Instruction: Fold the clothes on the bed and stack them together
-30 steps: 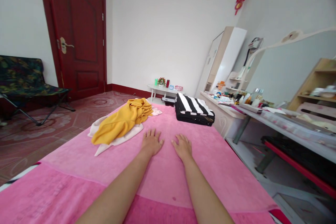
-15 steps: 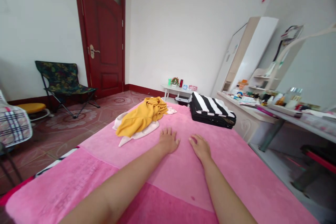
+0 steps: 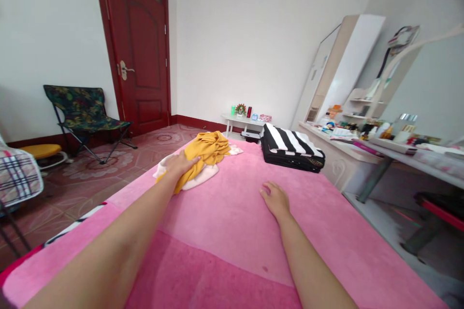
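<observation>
A crumpled yellow garment (image 3: 208, 147) lies on top of a whitish cloth (image 3: 200, 177) at the left of the bed's far end. My left hand (image 3: 182, 161) is closed on the near left part of the yellow garment, thumb toward the right; the other fingers are partly sunk in the fabric. My right hand (image 3: 276, 199) rests on the pink blanket (image 3: 232, 217), thumb apart and fingers loosely stretched, holding nothing. Beyond it sits a folded stack of black and striped black-and-white cloth (image 3: 292, 147).
A camouflage folding chair (image 3: 87, 111) and a yellow stool (image 3: 39, 151) stand on the floor at left, near a red door (image 3: 139, 53). At right is a dressing table (image 3: 362, 154) with bottles and a mirror. A small white table (image 3: 242, 119) stands past the bed.
My left hand has moved left and forward from the blanket onto the yellow garment and taken hold of it. The garment's near edge has shifted and bunched. My right hand stays in place.
</observation>
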A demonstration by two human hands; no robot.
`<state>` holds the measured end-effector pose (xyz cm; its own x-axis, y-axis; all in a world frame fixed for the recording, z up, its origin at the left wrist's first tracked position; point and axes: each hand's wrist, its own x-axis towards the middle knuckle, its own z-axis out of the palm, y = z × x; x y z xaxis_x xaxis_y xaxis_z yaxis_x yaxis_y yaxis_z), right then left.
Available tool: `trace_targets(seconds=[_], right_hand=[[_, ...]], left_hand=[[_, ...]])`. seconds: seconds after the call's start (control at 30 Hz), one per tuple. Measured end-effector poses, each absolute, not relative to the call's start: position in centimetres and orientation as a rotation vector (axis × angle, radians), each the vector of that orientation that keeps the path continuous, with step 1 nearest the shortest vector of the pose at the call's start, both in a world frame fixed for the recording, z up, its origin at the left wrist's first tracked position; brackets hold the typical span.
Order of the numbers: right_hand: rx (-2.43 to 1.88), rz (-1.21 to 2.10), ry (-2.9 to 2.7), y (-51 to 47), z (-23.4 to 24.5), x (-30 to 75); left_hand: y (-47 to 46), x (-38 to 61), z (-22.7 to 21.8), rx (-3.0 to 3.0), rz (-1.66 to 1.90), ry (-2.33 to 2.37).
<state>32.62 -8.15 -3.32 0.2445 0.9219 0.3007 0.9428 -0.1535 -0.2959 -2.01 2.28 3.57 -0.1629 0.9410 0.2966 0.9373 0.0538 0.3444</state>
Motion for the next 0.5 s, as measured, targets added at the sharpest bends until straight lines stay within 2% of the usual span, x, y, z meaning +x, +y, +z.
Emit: trace_targets(seconds=[0.13, 0.33, 0.5], right_hand=[[-2.089, -0.057, -1.706, -8.4, -3.2, 32.4], [-2.097, -0.038, -1.690, -8.7, -2.9, 32.2], [-2.071, -0.006, -1.665, -8.7, -2.9, 32.0]], left_hand=[[2.2, -2.5, 0.8, 2.137, 0.856, 2.356], [2.2, -2.3, 0.8, 2.293, 1.109, 2.296], [1.6, -2.0, 0.8, 2.376, 1.035, 2.306]])
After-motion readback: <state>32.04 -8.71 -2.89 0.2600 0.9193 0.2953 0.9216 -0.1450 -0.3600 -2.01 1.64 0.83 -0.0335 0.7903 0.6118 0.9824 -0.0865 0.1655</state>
